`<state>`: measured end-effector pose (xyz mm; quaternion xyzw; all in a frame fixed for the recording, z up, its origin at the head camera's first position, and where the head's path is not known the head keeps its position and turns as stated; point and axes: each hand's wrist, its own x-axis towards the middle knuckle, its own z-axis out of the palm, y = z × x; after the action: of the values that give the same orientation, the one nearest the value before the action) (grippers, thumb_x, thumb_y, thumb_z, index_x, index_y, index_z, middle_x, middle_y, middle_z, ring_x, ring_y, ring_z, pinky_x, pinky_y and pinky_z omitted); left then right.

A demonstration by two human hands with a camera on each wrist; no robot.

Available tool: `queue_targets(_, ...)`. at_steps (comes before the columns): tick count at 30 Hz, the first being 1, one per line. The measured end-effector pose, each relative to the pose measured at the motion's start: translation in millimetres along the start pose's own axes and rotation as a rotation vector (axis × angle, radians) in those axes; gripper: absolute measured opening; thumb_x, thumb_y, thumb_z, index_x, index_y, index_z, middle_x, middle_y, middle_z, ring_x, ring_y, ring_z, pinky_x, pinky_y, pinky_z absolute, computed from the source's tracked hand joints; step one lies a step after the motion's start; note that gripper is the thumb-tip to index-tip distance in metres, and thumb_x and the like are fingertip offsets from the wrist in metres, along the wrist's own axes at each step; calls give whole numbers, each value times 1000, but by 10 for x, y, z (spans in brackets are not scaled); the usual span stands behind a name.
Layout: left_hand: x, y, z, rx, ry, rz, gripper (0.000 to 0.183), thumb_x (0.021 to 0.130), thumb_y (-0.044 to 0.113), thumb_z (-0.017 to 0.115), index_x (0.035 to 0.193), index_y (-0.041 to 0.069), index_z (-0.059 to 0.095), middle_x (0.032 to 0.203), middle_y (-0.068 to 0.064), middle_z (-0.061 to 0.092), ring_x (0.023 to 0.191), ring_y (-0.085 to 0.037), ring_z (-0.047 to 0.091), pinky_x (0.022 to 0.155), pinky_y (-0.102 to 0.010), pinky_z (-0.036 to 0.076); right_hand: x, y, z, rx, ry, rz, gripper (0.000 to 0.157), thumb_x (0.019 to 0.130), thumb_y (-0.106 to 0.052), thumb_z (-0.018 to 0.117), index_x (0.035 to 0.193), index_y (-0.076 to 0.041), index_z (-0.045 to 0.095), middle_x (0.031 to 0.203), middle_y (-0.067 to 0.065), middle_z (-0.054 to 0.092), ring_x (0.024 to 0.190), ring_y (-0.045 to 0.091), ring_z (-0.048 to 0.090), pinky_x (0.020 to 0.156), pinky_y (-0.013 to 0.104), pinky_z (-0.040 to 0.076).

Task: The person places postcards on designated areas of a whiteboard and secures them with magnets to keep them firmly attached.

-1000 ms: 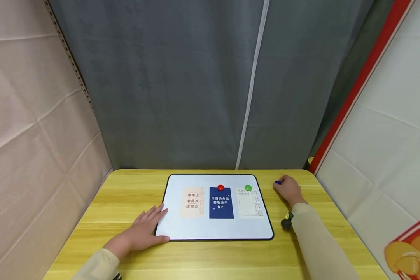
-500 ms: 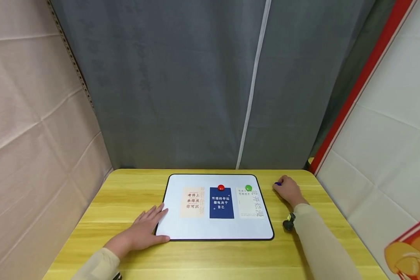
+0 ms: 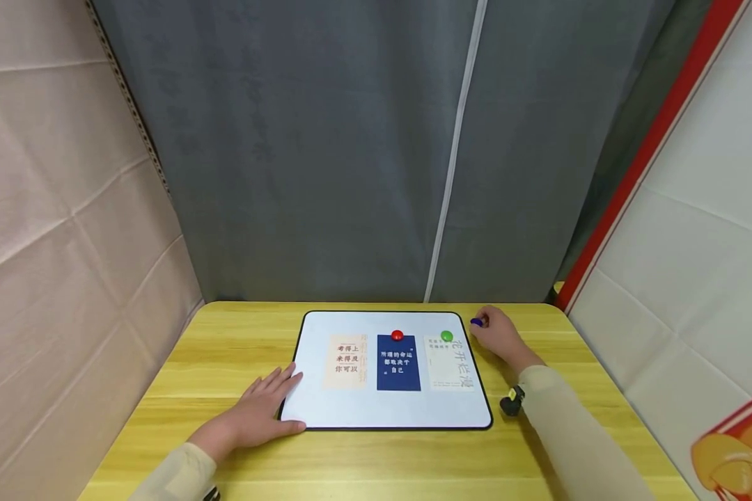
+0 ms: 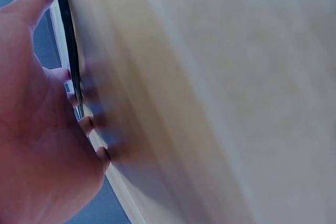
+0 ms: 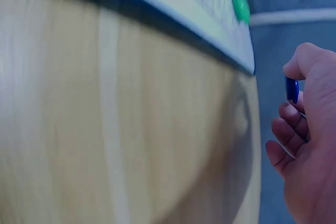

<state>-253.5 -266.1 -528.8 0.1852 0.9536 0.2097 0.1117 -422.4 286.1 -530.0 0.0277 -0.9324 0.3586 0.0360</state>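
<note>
My right hand (image 3: 498,337) pinches a round blue magnet (image 5: 292,88) between thumb and finger, just off the right edge of a whiteboard (image 3: 388,412). In the head view the left hand (image 3: 257,412) rests with spread, straight fingers on the board's lower left corner. Three cards lie side by side on the board: a cream card (image 3: 346,379) at left, a navy card (image 3: 399,379) in the middle, a white card (image 3: 441,369) at right. A red magnet (image 3: 397,335) sits at the navy card's top edge. Atop the white card is a green magnet (image 3: 447,336).
The board lies on a yellow wood-grain table (image 3: 376,463). Behind the table's far edge hangs a grey curtain (image 3: 326,174). White cloth walls (image 3: 69,292) flank the table, the right one with a red border.
My right hand has lifted and moved left with the blue magnet, nearer the board's upper right corner. The left hand has kept its place on the board.
</note>
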Motion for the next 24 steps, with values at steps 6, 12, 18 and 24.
queue_targets(6,7,3,1,-3,1,-5,110,94,75,74,174,9,36,184,-14,19,167,-49,17,130,-75,11,-13,-342,92,16,-32,-45,27,105,-20,75,123,-6,60,113,14,58,99,31,58,81,40,51)
queue_targets(12,11,-2,12,0,3,-2,110,94,75,74,174,10,35,184,-14,19,167,-48,17,130,-75,11,-38,-662,273,-4,-46,-96,29,103,-19,78,125,-7,63,118,12,60,108,32,57,95,44,56)
queue_targets(18,0,33,-2,-9,2,-11,110,94,74,75,173,9,36,184,-14,20,167,-48,17,130,-75,11,-32,-952,452,-14,-68,-135,29,101,-18,79,124,-7,65,118,10,62,110,30,58,99,46,58)
queue_targets(24,-3,33,-12,-4,5,-7,110,94,74,74,173,9,36,184,-14,20,167,-48,18,130,-75,11,-36,-1218,609,-12,-104,-166,27,100,-19,79,121,-10,66,117,7,62,110,28,59,98,43,59)
